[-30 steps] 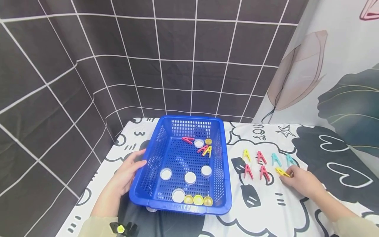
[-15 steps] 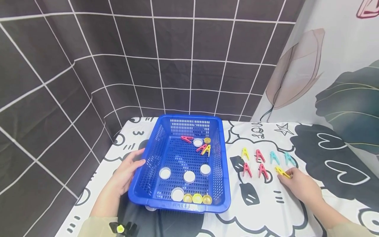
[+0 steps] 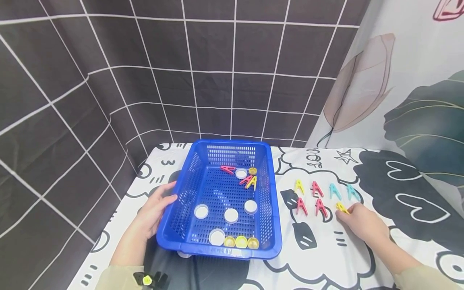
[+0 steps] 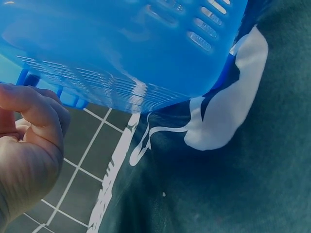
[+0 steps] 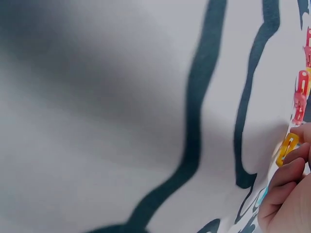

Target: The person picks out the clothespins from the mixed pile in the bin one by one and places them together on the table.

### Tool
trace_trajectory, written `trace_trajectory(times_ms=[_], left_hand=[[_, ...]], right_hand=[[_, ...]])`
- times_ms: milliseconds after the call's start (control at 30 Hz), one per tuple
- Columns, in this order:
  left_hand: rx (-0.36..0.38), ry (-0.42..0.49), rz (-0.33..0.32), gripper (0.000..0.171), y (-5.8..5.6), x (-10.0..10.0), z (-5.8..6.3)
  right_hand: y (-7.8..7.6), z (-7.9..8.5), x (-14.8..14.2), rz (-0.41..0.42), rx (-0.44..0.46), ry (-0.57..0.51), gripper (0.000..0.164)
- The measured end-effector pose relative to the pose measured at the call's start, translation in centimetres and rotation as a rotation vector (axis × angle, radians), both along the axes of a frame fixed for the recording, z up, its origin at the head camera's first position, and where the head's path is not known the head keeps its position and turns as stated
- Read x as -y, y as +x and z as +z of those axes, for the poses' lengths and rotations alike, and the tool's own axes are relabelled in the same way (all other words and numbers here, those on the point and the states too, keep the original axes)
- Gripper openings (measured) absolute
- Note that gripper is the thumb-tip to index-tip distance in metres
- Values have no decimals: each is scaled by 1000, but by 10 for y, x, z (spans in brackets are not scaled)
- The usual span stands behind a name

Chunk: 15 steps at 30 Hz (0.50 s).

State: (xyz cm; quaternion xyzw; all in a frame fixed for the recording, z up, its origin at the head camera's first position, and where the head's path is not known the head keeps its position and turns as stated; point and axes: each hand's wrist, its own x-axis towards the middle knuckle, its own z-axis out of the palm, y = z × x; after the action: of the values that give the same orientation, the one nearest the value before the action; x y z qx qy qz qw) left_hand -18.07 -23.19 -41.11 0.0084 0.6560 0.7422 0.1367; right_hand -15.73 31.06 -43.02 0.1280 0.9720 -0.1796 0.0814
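At the blue plastic basket's (image 3: 219,250) left side, my left hand (image 3: 154,210) grips the rim, thumb on top. The left wrist view shows curled fingers beside the basket wall (image 4: 121,43). My right hand (image 3: 366,225) pinches a yellow clothespin (image 3: 341,208) low over the cloth; the same clothespin (image 5: 287,149) shows between thumb and fingers in the right wrist view. Around it lie two rows of clothespins: a yellow one (image 3: 299,186), several pink ones such as the nearest pink clothespin (image 3: 320,208), and teal ones, including the right teal clothespin (image 3: 353,193).
Inside the basket are several white round caps, one white cap (image 3: 231,215) near the middle, plus yellowish caps along the front, such as a bright yellow cap (image 3: 241,241). Loose clothespins (image 3: 246,180) lie at its back right. A dark gridded curtain (image 3: 217,92) hangs behind.
My right hand has shifted slightly, and the yellow clothespin in it has turned a little. My left hand stays on the basket rim. The head view has drifted slightly.
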Motion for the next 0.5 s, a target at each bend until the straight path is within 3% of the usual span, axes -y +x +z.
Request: trace_trajectory(times_ms=[500], left_hand=[[-3,26,4,56,1,1,1]], right_hand=[[-1,3,6,-39,44,-49,74]])
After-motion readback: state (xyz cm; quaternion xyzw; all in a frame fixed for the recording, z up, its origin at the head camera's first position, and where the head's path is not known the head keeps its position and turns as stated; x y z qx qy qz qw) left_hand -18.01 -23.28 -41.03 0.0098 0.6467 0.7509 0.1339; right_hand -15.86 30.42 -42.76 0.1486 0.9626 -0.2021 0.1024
